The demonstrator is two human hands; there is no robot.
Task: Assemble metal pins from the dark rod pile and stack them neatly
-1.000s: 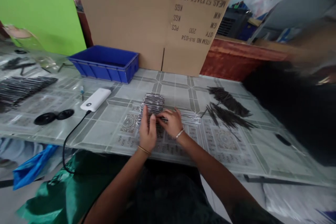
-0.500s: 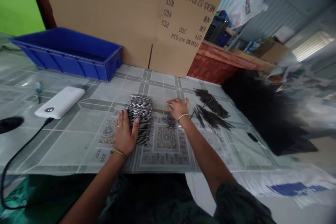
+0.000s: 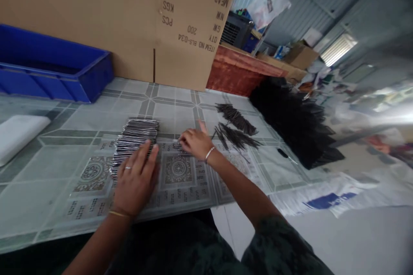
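A row of thin shiny metal rods point(image 3: 138, 132) lies side by side on the patterned table cover. My left hand point(image 3: 137, 176) rests over the near part of this row, its fingers stretched out and partly hiding the rods. To the right, my right hand point(image 3: 196, 142) has its fingertips drawn together on a small group of similar metal rods point(image 3: 183, 153); exactly how many it grips is hidden. Beyond that hand lie two loose bunches of dark thin sticks, a farther bunch point(image 3: 237, 118) and a nearer bunch point(image 3: 238, 137).
A blue plastic bin point(image 3: 93, 75) stands at the back left, with a white power bank point(image 3: 22, 135) in front. A large cardboard sheet point(image 3: 129, 17) rises behind the table. On the right are a black heap point(image 3: 290, 120) and a small dark-handled tool point(image 3: 283, 153).
The view has swung right, so the bin and power bank sit farther left. My left hand has slid nearer over the rods. My right hand's fingers have drawn together on the small group.
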